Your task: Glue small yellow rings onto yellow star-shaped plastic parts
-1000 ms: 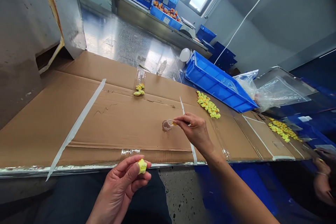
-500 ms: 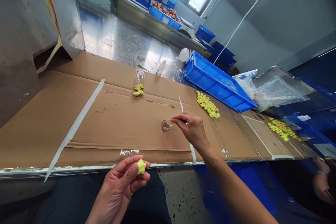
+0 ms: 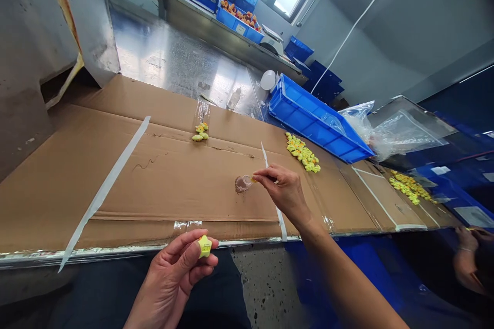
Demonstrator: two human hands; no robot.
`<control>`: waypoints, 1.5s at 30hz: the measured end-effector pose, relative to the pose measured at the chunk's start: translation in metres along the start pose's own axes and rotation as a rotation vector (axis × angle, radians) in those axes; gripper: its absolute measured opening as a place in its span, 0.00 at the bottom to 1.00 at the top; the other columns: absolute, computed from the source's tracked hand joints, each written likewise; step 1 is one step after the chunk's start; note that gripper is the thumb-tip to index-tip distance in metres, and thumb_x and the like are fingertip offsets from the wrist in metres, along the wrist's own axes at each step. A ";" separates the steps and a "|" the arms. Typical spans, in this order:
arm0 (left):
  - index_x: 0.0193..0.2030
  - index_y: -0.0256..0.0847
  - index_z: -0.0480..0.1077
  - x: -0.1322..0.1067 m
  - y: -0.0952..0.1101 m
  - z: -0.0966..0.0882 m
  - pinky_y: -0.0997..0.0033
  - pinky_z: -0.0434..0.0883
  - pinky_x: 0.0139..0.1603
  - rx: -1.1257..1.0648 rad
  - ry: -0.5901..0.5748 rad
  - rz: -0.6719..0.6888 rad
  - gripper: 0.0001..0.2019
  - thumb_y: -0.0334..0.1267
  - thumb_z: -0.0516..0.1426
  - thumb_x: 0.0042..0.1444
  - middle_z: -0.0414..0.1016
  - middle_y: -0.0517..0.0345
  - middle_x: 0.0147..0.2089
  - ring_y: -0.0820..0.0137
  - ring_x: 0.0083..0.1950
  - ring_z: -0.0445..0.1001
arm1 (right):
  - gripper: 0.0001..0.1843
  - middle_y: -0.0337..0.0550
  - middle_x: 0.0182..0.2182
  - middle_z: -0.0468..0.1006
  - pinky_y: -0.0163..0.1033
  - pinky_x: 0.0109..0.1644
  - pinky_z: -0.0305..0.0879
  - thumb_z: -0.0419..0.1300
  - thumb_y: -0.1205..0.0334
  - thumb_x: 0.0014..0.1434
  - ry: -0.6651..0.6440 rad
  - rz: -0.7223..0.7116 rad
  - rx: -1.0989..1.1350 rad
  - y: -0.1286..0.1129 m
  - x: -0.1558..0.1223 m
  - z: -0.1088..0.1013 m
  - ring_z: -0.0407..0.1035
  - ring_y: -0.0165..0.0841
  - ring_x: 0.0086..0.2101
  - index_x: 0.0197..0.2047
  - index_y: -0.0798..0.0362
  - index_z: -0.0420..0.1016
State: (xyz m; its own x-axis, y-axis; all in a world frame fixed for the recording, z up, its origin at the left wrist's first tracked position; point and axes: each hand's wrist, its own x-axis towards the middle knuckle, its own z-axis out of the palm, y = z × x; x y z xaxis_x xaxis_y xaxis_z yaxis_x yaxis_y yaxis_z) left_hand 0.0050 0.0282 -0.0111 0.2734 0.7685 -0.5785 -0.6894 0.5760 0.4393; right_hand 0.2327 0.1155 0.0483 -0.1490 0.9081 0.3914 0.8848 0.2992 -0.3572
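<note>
My left hand (image 3: 175, 277) is below the table's front edge, its fingers pinched on a small yellow star-shaped piece (image 3: 204, 245). My right hand (image 3: 283, 193) reaches over the cardboard sheet (image 3: 154, 175) and pinches a tiny orange bit at the rim of a small clear cup (image 3: 242, 183) that rests on the cardboard. A few yellow pieces (image 3: 199, 132) lie further back on the cardboard. A larger heap of yellow pieces (image 3: 302, 152) lies to the right of my right hand.
A blue crate (image 3: 314, 121) stands behind the heap, with clear plastic bags (image 3: 389, 133) to its right. Another pile of yellow pieces (image 3: 408, 185) lies far right. Another person's hand (image 3: 466, 262) shows at the right edge. More blue crates (image 3: 239, 15) line the back bench.
Both hands have held their positions and grips. The view has shifted slightly, so everything sits a little further left in the picture.
</note>
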 end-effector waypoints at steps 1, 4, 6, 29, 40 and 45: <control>0.35 0.36 0.79 0.000 0.000 0.000 0.80 0.76 0.28 0.000 0.005 0.001 0.14 0.35 0.71 0.39 0.83 0.50 0.33 0.72 0.27 0.78 | 0.06 0.38 0.24 0.75 0.35 0.31 0.61 0.62 0.65 0.58 0.000 0.004 0.002 0.001 0.000 0.000 0.69 0.31 0.26 0.30 0.51 0.79; 0.36 0.36 0.79 0.001 -0.001 -0.001 0.80 0.77 0.28 -0.002 0.005 0.001 0.14 0.36 0.71 0.39 0.83 0.50 0.33 0.71 0.27 0.79 | 0.06 0.39 0.24 0.75 0.35 0.31 0.61 0.62 0.65 0.58 -0.003 0.020 0.012 0.003 -0.001 0.002 0.69 0.32 0.26 0.29 0.51 0.79; 0.36 0.36 0.79 0.002 -0.001 -0.002 0.80 0.77 0.28 -0.003 -0.003 -0.003 0.14 0.36 0.71 0.40 0.83 0.49 0.34 0.71 0.27 0.79 | 0.06 0.39 0.24 0.75 0.36 0.32 0.61 0.62 0.64 0.58 -0.005 0.038 0.028 0.003 -0.002 0.003 0.69 0.32 0.27 0.29 0.51 0.79; 0.29 0.38 0.80 0.004 -0.008 0.018 0.79 0.77 0.25 -0.081 -0.050 -0.072 0.18 0.38 0.74 0.27 0.83 0.50 0.30 0.72 0.23 0.78 | 0.06 0.38 0.22 0.74 0.32 0.25 0.60 0.66 0.60 0.54 0.055 0.273 0.536 -0.031 -0.010 -0.033 0.63 0.27 0.22 0.29 0.53 0.80; 0.27 0.38 0.80 0.003 -0.008 0.010 0.78 0.77 0.23 -0.081 -0.045 -0.051 0.18 0.37 0.74 0.25 0.83 0.50 0.29 0.70 0.22 0.77 | 0.08 0.38 0.22 0.73 0.32 0.26 0.58 0.64 0.59 0.54 0.023 0.300 0.424 0.010 -0.005 0.010 0.63 0.27 0.22 0.30 0.54 0.80; 0.28 0.38 0.80 0.002 -0.008 0.009 0.78 0.77 0.24 -0.081 -0.046 -0.050 0.18 0.37 0.74 0.26 0.83 0.50 0.30 0.70 0.23 0.77 | 0.09 0.38 0.23 0.73 0.33 0.27 0.58 0.64 0.58 0.54 0.031 0.302 0.391 0.012 -0.005 0.012 0.63 0.27 0.23 0.30 0.55 0.80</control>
State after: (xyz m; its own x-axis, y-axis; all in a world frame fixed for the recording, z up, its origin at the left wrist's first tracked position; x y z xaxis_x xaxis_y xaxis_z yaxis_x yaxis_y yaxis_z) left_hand 0.0167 0.0280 -0.0102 0.3381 0.7522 -0.5656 -0.7256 0.5911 0.3523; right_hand 0.2392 0.1182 0.0320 0.1071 0.9637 0.2446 0.6538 0.1170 -0.7476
